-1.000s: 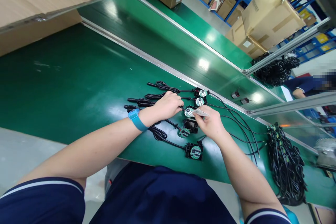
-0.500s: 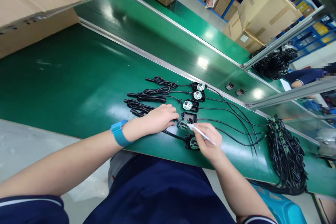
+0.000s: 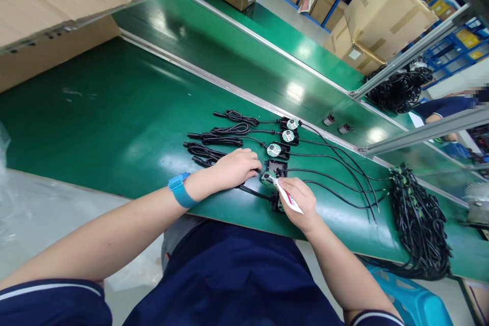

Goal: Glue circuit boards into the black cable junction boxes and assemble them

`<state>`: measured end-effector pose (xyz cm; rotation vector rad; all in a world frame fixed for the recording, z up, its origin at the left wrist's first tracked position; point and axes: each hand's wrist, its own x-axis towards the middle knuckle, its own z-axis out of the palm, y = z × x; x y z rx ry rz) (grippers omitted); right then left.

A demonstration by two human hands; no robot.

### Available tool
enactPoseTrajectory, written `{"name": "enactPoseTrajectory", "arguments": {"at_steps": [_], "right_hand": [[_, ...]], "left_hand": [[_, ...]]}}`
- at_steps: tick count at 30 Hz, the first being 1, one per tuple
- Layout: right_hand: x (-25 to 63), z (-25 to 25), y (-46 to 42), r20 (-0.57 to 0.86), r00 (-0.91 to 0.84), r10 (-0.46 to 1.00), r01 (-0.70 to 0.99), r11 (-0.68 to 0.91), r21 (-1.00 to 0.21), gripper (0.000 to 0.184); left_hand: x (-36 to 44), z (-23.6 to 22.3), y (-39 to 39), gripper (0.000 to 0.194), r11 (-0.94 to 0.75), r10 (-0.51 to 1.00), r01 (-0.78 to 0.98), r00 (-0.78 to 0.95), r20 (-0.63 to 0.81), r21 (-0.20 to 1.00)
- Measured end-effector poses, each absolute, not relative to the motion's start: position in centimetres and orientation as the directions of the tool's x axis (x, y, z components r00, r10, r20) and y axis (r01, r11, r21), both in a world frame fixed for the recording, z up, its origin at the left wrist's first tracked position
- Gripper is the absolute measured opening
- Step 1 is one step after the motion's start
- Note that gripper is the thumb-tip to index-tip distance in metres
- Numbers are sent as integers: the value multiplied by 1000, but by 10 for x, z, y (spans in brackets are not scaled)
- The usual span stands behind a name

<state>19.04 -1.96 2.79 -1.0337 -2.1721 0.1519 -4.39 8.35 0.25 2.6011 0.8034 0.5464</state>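
My right hand point(image 3: 300, 201) grips a white squeeze tube point(image 3: 288, 197) with red print. The tube's tip points down at a round green circuit board point(image 3: 268, 178), seemingly touching it. My left hand point(image 3: 240, 167), fingers pinched together, holds the black cable point(image 3: 258, 171) just left of that board. Behind the board sits its open black housing point(image 3: 277, 167). Nearer me, my right hand partly hides another housing point(image 3: 274, 202) with a board. Farther back lie three more boards in black housings, among them one board point(image 3: 273, 150), each with a coiled cable to the left.
A heap of black cables point(image 3: 420, 224) lies at the bench's right. Two small metal cylinders, one of them point(image 3: 329, 119), stand beyond the rail. A cardboard box point(image 3: 57, 0) occupies the far left. A blue stool point(image 3: 412, 295) is below right. Another person's arm point(image 3: 439, 112) shows at right.
The tube has turned in my right hand, so its red print now shows. My right hand has shifted slightly left and covers more of the nearest board. My left hand keeps its pinch.
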Motion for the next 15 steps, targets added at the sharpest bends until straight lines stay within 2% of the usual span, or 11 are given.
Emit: {"name": "enactPoseTrajectory", "arguments": {"at_steps": [12,15], "right_hand": [[192,26,-32,629,-288,722,647,631,-428,42],[186,25,-32,613,-315,724,632,642,-433,41]], "left_hand": [[-43,5,83,15,-756,606,455,758,241,470],[-43,4,83,14,-756,608,455,754,247,472]]}}
